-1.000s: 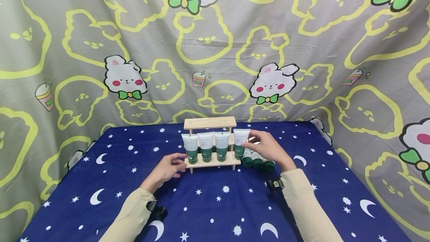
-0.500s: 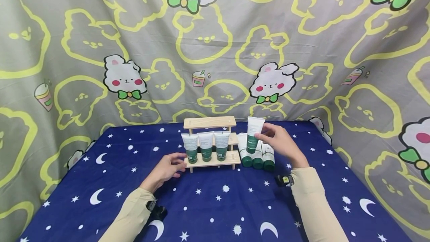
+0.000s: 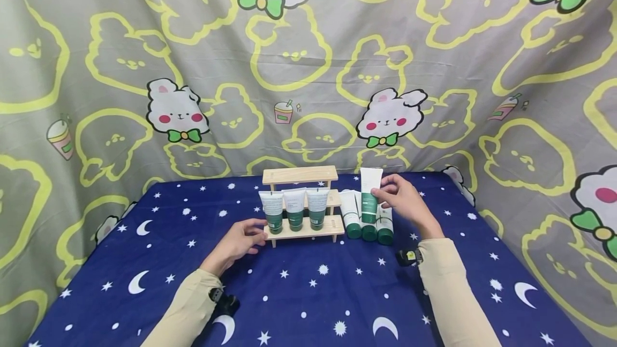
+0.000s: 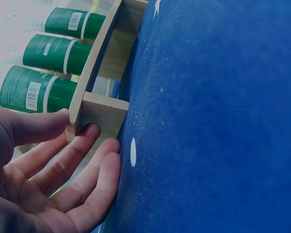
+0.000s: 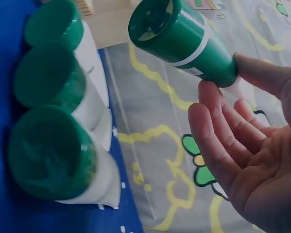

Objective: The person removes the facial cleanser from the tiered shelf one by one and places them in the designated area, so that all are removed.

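Note:
In the head view, my right hand (image 3: 406, 201) pinches a white and green squeeze tube (image 3: 370, 189) between thumb and fingers, cap down. It is held above several similar tubes (image 3: 385, 232) lying side by side on the cloth. The right wrist view shows the held tube's green cap (image 5: 152, 22) raised beside their caps (image 5: 50, 153). My left hand (image 3: 237, 241) grips the left end of a stepped wooden rack (image 3: 332, 225); its thumb lies on the bottom board's end (image 4: 77, 109) and fingers are beneath. Three tubes (image 3: 295, 212) stand cap down on that bottom step.
The rack's top board (image 3: 301, 174) has nothing on it, and its middle step is partly hidden by the standing tubes. A dark blue cloth (image 3: 308, 299) with stars and moons covers the table. Behind hangs a grey cartoon-print curtain (image 3: 332, 68).
My right hand has lifted the tube off the bottom step's right end and carried it right, over the lying tubes, lately turning it more upright. The left hand has stayed on the rack.

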Motion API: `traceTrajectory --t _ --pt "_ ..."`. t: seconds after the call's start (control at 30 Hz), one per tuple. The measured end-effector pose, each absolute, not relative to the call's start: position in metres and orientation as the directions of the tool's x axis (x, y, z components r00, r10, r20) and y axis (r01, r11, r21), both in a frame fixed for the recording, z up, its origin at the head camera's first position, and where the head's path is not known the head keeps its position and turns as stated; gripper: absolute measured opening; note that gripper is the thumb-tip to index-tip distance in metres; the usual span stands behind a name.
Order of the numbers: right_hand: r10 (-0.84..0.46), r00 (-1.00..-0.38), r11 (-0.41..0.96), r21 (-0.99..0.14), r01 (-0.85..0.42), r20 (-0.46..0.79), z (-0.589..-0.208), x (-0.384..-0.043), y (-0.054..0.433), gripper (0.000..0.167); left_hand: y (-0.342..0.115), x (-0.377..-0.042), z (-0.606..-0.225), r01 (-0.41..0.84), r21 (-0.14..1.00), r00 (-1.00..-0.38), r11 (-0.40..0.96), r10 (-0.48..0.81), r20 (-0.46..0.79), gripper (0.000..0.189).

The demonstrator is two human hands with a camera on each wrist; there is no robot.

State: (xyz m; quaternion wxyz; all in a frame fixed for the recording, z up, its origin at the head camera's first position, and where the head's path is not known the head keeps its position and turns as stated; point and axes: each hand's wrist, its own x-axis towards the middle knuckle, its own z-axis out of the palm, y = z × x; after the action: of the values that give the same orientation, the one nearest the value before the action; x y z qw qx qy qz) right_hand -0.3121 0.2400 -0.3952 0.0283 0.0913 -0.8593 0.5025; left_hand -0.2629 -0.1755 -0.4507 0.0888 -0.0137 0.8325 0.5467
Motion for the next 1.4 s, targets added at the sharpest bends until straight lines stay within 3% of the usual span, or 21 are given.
traceTrajectory --t 0.37,0.8,1.1,1.4 --pt "-0.101 -0.993 0.481 -0.87 -0.108 0.068 -0.407 -0.319 0.242 0.043 -0.176 -0.264 -0.451 -0.117 0.912 -0.984 0.393 0.076 -0.159 0.041" --pt "-0.06 -0.998 0.43 -0.903 -0.016 -0.011 -0.409 -0.318 0.286 0.049 -0.176 -0.263 -0.45 -0.126 0.909 -0.984 0.397 0.067 -0.166 0.041" --pt "-0.036 -0.986 0.385 -0.913 0.139 -0.165 -0.423 -0.315 0.313 0.05 -0.177 -0.264 -0.451 -0.127 0.91 -0.984 0.394 0.067 -0.166 0.041" --pt "-0.097 -0.95 0.368 -0.898 0.242 -0.296 -0.444 -0.316 0.313 0.052 -0.177 -0.264 -0.453 -0.123 0.911 -0.984 0.393 0.071 -0.163 0.041"
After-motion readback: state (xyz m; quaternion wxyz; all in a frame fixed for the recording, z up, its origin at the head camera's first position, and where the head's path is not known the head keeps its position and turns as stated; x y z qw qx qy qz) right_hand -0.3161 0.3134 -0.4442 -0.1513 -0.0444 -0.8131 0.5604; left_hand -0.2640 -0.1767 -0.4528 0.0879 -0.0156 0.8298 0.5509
